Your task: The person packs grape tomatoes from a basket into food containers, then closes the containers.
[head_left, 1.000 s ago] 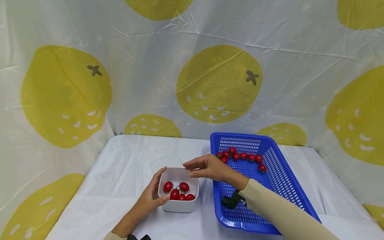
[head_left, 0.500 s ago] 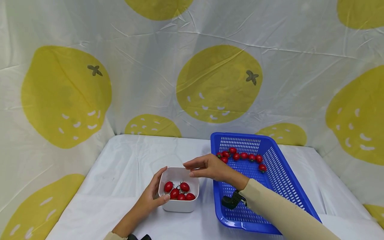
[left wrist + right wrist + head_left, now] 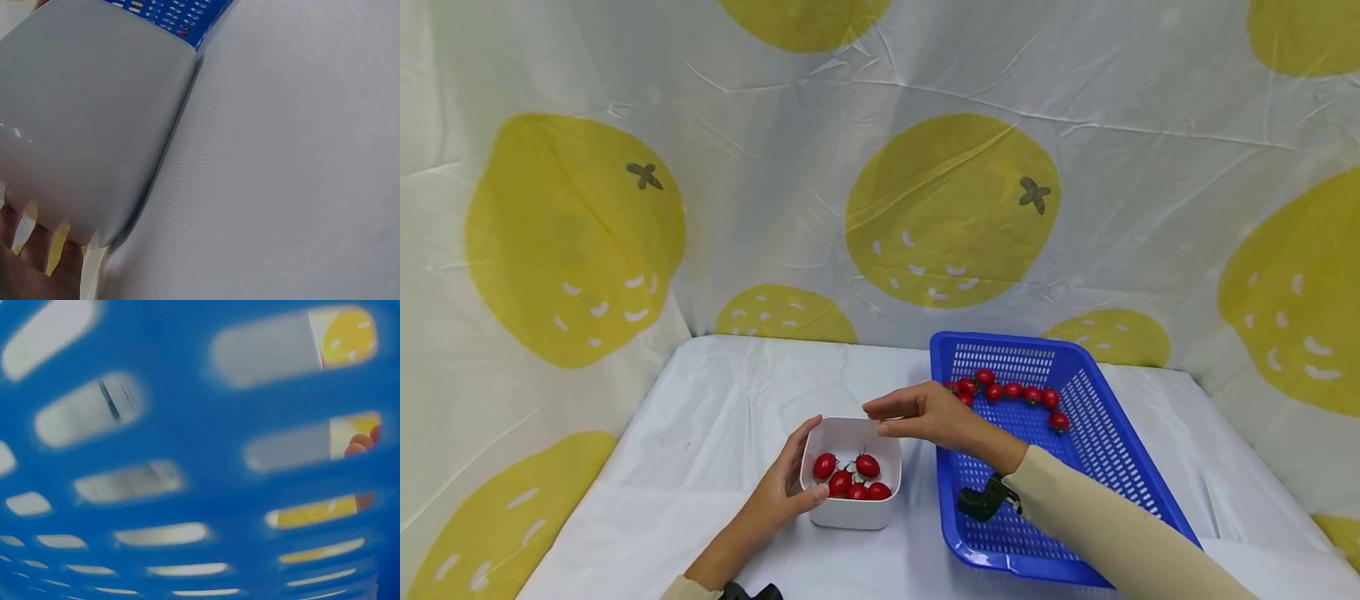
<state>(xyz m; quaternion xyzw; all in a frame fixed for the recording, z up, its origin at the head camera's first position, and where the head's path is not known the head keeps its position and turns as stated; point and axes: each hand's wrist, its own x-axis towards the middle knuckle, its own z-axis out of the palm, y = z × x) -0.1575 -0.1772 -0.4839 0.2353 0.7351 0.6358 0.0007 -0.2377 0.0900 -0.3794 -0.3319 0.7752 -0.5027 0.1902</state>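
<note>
On the white cloth stands a square white container (image 3: 852, 514) with several red cherry tomatoes (image 3: 840, 482) inside. My left hand (image 3: 778, 492) holds it from the left, thumb at the near rim and fingers along the far left side. In the left wrist view those fingers (image 3: 39, 244) lie against the container's wall. My right hand (image 3: 928, 417) is at the far right corner, fingertips over the rim and no tomato visible in it; whether it touches the rim cannot be told. The right wrist view is filled by the slotted blue basket wall, with fingertips (image 3: 357, 447) glimpsed through one slot.
A blue slotted basket (image 3: 952, 521) stands right of the container, under my right forearm. Several cherry tomatoes (image 3: 1013, 391) lie toward its far end. A white curtain (image 3: 760, 208) printed with yellow lemons hangs behind and at the sides.
The head view has shifted slightly, so the whole scene sits a little further right. Both hands, the container and the tomatoes keep their places relative to each other.
</note>
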